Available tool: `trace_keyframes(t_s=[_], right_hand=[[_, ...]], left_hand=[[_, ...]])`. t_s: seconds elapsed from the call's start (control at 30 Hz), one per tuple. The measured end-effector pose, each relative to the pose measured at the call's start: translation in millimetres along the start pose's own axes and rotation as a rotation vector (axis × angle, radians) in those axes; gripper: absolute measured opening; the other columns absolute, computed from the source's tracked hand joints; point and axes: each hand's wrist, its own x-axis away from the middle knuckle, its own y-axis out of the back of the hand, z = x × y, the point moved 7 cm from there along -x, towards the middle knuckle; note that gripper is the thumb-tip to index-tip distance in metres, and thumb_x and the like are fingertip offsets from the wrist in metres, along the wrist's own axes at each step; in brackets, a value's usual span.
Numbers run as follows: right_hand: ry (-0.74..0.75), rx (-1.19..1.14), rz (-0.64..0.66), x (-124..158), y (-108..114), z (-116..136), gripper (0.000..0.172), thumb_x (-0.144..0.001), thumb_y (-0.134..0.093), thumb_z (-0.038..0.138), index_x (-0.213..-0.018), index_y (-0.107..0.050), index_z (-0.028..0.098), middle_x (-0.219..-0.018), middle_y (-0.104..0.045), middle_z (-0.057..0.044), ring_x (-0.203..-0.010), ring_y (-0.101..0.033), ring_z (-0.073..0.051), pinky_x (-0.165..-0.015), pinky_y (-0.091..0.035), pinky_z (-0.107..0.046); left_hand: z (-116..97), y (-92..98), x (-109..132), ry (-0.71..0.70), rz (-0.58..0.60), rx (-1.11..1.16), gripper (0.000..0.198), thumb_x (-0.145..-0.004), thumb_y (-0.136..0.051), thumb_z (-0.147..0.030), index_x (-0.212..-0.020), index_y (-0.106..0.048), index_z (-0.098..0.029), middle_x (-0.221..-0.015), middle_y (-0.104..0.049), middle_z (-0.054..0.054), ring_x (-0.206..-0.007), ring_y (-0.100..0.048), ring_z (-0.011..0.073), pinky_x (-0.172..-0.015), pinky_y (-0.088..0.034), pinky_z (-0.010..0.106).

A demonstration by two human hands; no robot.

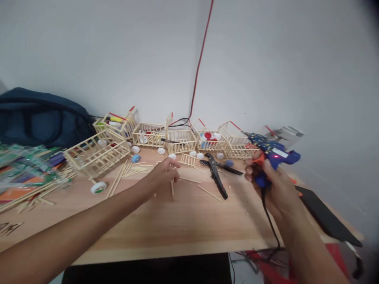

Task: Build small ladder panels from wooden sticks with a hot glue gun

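My right hand (pixel 274 181) is wrapped round a blue hot glue gun (pixel 276 156) with an orange trigger and a small red light lit. Its nozzle points left, and a black cord hangs below. Over the middle of the table is my left hand (pixel 166 170), index finger stretched out and the other fingers partly curled. A short wooden stick (pixel 173 190) shows just under its fingers; whether they touch it I cannot tell. Near that hand lie a small ladder-like stick panel (pixel 187 160), loose sticks (pixel 209 193) and black-handled cutting pliers (pixel 217 175).
Several miniature stick carts (pixel 97 156) with bottle-cap wheels and red handles line the wall. Sticks and plastic packets (pixel 26 169) crowd the left, beside a dark blue bag (pixel 44 116). A black flat object (pixel 327 215) lies at the right edge. A red cable (pixel 201 59) runs down the wall.
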Motion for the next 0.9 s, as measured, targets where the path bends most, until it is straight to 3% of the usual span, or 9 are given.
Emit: trace_keyframes(t_s=[0.1,0.17,0.33,0.47,0.67,0.9], right_hand=[[-0.104,-0.049,0.127,16,-55,-16,0.032,-0.076,-0.075,0.046,-0.091,-0.064,0.020,-0.082,-0.066,-0.002,-0.064,-0.057,-0.011,-0.053,-0.048,-0.020],[-0.116,-0.063,0.209,22,-86,-27,0.032,-0.079,-0.072,0.048,-0.093,-0.063,0.020,-0.083,-0.066,-0.002,-0.065,-0.057,-0.011,-0.053,-0.047,-0.021],[-0.080,0.013,0.353,29,-132,-49,0.031,-0.086,-0.064,0.049,-0.095,-0.061,0.020,-0.086,-0.065,-0.003,-0.064,-0.056,-0.011,-0.055,-0.046,-0.024],[-0.023,0.167,0.405,39,-139,-58,0.035,-0.090,-0.056,0.053,-0.093,-0.061,0.018,-0.081,-0.064,-0.003,-0.063,-0.055,-0.012,-0.056,-0.045,-0.025],[-0.017,0.278,0.443,55,-135,-67,0.035,-0.095,-0.050,0.050,-0.092,-0.062,0.017,-0.077,-0.062,-0.003,-0.065,-0.054,-0.013,-0.059,-0.042,-0.026],[-0.036,0.310,0.460,61,-132,-70,0.032,-0.096,-0.048,0.050,-0.093,-0.059,0.020,-0.068,-0.055,0.001,-0.058,-0.046,-0.012,-0.051,-0.034,-0.024]], left_hand=[[18,14.8,6,0.056,0.009,0.216,0.013,-0.073,-0.057,-0.022,-0.083,-0.051,-0.017,-0.058,-0.060,-0.003,-0.047,-0.039,0.0084,-0.050,-0.026,0.022],[23,23.7,11,0.021,0.021,0.277,0.019,-0.075,-0.064,-0.031,-0.080,-0.054,-0.016,-0.064,-0.064,0.001,-0.049,-0.040,0.0074,-0.051,-0.026,0.021],[25,47.9,16,-0.093,-0.029,0.402,0.033,-0.072,-0.077,-0.041,-0.086,-0.068,-0.014,-0.081,-0.067,0.002,-0.056,-0.042,0.0044,-0.054,-0.028,0.020],[24,57.5,13,-0.088,-0.013,0.551,0.044,-0.068,-0.082,-0.039,-0.101,-0.068,-0.015,-0.079,-0.067,0.001,-0.058,-0.047,0.0044,-0.057,-0.034,0.020],[23,62.3,13,-0.076,-0.005,0.595,0.042,-0.062,-0.086,-0.038,-0.086,-0.061,-0.014,-0.082,-0.071,0.003,-0.065,-0.058,0.0071,-0.066,-0.043,0.022],[13,70.6,13,-0.328,-0.074,0.447,0.025,-0.080,-0.072,-0.034,-0.089,-0.057,-0.016,-0.086,-0.070,0.003,-0.067,-0.057,0.0085,-0.063,-0.043,0.022]])
